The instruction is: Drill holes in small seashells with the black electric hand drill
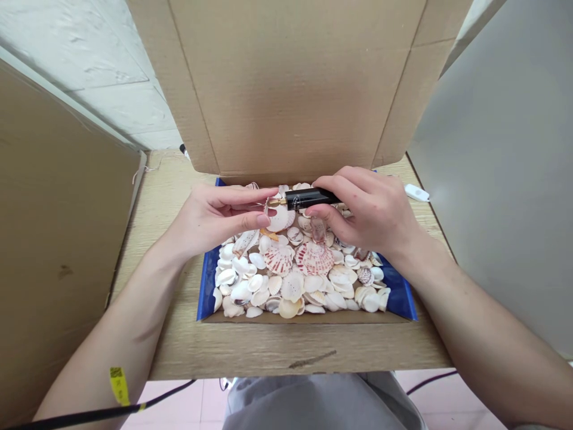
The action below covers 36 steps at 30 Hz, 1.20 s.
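Note:
My right hand (364, 209) is wrapped round a small black mini drill (308, 197) with a brass-coloured chuck that points left. Between the thumb and fingers of my left hand (228, 212) a thin pale shell (267, 206) is pinched, seen nearly edge-on. The drill's tip meets or almost meets this shell; I cannot tell which. Both hands are above an opened cardboard box (308, 319) with blue side walls, full of many loose shells. Two red-and-white scallop shells (314, 258) lie in the middle of the pile, among smaller white and cream ones.
The box's raised lid (295, 89) stands up behind it. The box rests on a wooden table (268, 352). A white switch-like object (416, 192) lies at the right, beside a grey panel (501, 179). A brown board (58, 197) stands at the left. A black cable (170, 389) with a yellow tag crosses the lower left.

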### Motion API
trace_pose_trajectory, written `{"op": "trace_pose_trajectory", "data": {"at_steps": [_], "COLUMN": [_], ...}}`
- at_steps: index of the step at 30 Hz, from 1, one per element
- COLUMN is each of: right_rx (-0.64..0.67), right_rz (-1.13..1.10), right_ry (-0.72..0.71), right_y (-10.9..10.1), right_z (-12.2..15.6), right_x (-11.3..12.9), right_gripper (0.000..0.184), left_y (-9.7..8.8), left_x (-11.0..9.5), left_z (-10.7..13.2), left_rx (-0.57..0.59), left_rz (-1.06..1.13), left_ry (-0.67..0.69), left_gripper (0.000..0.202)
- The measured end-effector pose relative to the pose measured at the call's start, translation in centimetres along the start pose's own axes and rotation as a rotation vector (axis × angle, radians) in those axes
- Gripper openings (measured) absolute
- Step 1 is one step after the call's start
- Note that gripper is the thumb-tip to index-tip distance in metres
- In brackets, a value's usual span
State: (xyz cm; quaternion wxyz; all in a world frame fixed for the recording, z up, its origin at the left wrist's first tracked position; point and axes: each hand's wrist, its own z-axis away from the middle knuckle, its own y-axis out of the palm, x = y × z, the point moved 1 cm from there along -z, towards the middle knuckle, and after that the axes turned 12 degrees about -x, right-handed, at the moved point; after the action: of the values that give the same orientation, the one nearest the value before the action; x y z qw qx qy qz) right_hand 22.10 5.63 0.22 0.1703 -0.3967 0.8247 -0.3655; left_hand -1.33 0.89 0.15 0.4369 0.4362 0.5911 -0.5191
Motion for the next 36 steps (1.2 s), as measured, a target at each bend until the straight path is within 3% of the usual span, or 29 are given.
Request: {"op": "trace_pose_trajectory", "data": {"at_steps": [10,20,28,36], "right_rx": [-0.055,-0.003,0.005,-0.044], "right_rz": [0.023,0.010,0.028,0.042], "right_ry": [-0.051,-0.033,-0.016,0.049], "right_y": [0.24,0.14,0.05,0.21], "right_z": [0.25,0.12,0.01,0.36], "right_x": [-0.17,-0.07,-0.02,-0.16], "right_gripper": [0.033,0.036,0.036,0.034], "left_y": [-0.04,0.01,0.36,0.20], "left_x": [-0.20,0.06,-0.34,-0.04], "left_z": [0.08,0.08,0.11,-0.24], "left_rx": [0.026,0.027,-0.030,-0.080], "left_rz": [0.008,0.074,0.109,0.096], "left_ry": [-0.035,-0.050,-0.113,-0.067], "left_gripper": [0.033,0.028,0.030,0.025]}}
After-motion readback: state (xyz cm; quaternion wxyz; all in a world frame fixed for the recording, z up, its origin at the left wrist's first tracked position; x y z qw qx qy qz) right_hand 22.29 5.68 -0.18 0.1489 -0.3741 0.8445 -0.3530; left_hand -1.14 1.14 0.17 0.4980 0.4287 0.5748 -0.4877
